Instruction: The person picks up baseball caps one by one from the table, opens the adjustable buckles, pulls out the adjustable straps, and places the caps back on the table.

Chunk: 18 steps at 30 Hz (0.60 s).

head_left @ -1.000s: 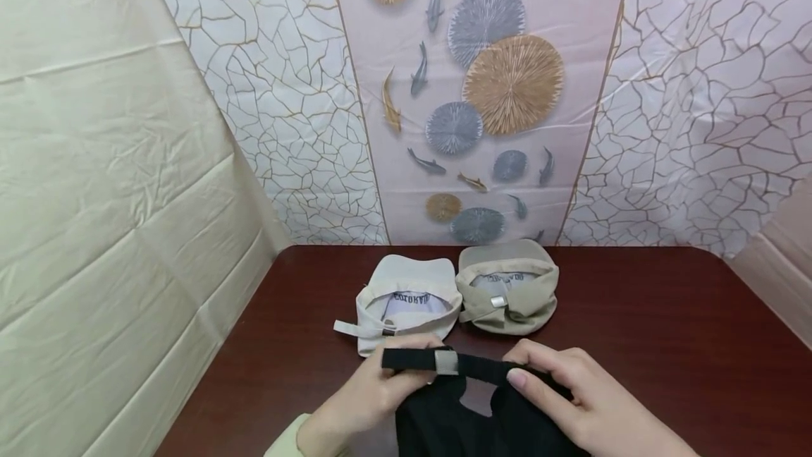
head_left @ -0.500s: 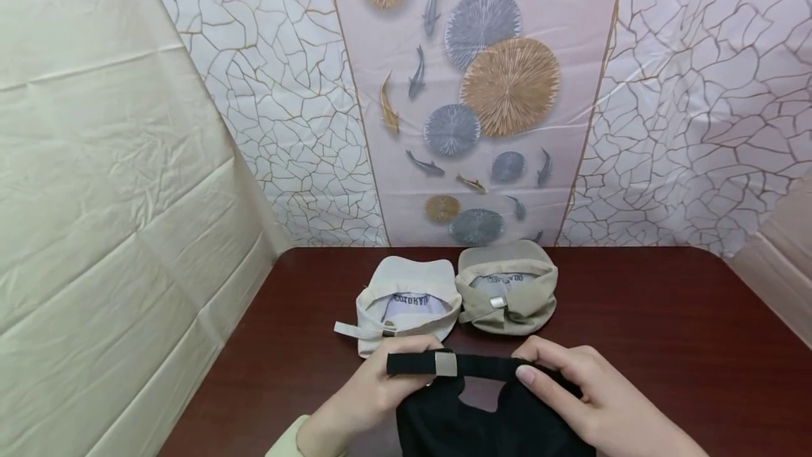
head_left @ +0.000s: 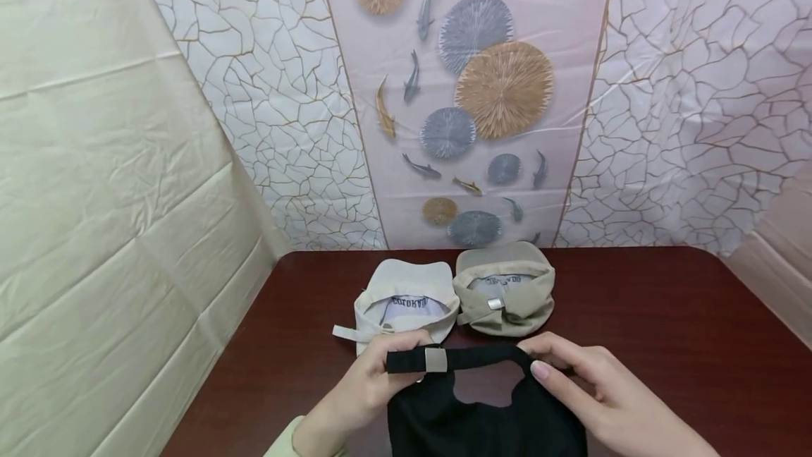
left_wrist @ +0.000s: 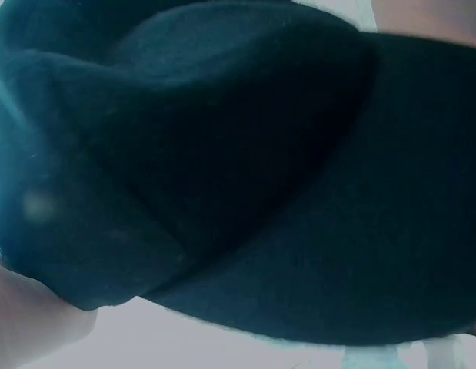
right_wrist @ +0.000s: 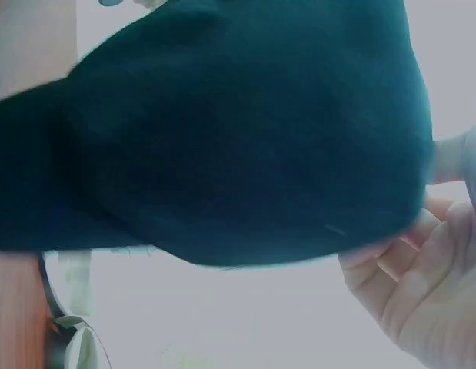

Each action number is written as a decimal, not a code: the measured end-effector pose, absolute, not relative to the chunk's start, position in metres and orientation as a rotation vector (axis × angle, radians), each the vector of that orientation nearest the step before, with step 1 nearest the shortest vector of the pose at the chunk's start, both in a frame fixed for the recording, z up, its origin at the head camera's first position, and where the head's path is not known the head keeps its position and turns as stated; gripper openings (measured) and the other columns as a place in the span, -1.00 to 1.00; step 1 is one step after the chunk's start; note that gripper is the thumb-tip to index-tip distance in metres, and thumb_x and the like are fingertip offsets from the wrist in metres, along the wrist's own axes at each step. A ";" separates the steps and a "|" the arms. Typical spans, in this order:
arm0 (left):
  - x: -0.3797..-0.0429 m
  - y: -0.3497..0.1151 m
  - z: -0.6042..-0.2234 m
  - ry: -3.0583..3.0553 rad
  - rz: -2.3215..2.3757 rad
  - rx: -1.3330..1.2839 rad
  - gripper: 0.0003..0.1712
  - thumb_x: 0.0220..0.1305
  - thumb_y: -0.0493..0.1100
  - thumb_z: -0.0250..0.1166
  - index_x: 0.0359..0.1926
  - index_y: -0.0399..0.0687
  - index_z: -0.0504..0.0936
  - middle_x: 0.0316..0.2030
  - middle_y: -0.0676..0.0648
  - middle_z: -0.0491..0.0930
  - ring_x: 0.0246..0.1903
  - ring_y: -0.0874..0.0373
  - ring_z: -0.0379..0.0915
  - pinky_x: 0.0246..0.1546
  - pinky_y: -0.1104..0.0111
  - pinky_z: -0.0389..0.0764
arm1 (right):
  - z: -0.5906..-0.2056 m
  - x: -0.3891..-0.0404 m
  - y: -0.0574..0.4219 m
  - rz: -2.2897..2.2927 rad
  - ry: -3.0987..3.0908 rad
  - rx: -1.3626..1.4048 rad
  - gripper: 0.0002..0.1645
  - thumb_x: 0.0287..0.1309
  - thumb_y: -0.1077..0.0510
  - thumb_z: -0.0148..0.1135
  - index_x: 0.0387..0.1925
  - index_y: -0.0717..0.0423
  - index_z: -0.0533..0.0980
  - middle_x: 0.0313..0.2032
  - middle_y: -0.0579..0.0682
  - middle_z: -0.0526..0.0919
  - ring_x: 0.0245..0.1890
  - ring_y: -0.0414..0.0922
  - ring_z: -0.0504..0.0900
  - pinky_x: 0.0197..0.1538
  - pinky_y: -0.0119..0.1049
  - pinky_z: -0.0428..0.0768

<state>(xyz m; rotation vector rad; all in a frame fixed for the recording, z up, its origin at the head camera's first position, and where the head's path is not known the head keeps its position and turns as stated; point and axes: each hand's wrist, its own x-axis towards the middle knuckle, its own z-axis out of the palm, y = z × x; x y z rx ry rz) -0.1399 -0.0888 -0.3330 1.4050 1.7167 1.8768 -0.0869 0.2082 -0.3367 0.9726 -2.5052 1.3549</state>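
Observation:
In the head view, a black baseball cap [head_left: 488, 422] is held up over the near side of the table, its back opening and strap on top. My left hand [head_left: 355, 390] grips the strap's left end beside a silver buckle [head_left: 435, 360]. At the opening's right side, my right hand [head_left: 603, 397] pinches the cap's edge between thumb and fingers. The cap's brim [left_wrist: 391, 215] spreads across the right of the left wrist view. Its rounded crown [right_wrist: 253, 138] fills much of the right wrist view, covering some of my fingertips.
A white cap [head_left: 409, 275] and a khaki cap [head_left: 520, 305] lie side by side on the dark red-brown table [head_left: 653, 330], openings toward me. The white cap's loose strap juts left. Behind the table hangs a patterned cloth [head_left: 304, 125], with a cream cloth [head_left: 114, 231] at left.
My right hand has shifted slightly right with the cap's edge. The opening under the strap looks wider, and the buckle sits a little further left. The other two caps stay put.

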 end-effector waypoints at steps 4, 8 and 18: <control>-0.141 -0.089 -0.335 1.763 1.835 1.429 -0.92 0.34 -0.50 0.04 -0.28 -0.38 0.45 -0.46 -0.25 0.29 -0.43 0.19 0.27 -0.39 0.41 0.39 | -0.334 -0.086 0.204 1.302 -2.595 0.982 -0.57 0.55 0.22 -0.04 0.24 -0.28 0.47 0.12 -0.24 0.59 0.04 -0.25 0.56 -0.01 -0.37 0.55; -0.141 -0.089 -0.334 1.840 1.778 1.452 -0.91 0.32 -0.50 0.08 -0.24 -0.37 0.51 -0.44 -0.23 0.37 -0.40 0.25 0.31 -0.35 0.44 0.44 | -0.339 -0.088 0.198 1.276 -2.561 1.082 -0.53 0.54 0.28 -0.07 0.27 -0.23 0.46 0.14 -0.22 0.57 0.06 -0.25 0.54 0.00 -0.37 0.54; -0.141 -0.082 -0.340 1.980 1.550 1.563 -0.93 0.35 -0.36 0.23 -0.20 -0.16 0.60 -0.40 -0.09 0.55 -0.29 0.38 0.40 -0.22 0.51 0.49 | -0.346 -0.094 0.169 1.505 -2.336 1.292 -0.64 0.41 0.40 0.09 0.03 -0.10 0.52 -0.40 -0.20 0.53 -0.45 -0.40 0.47 -0.40 -0.43 0.52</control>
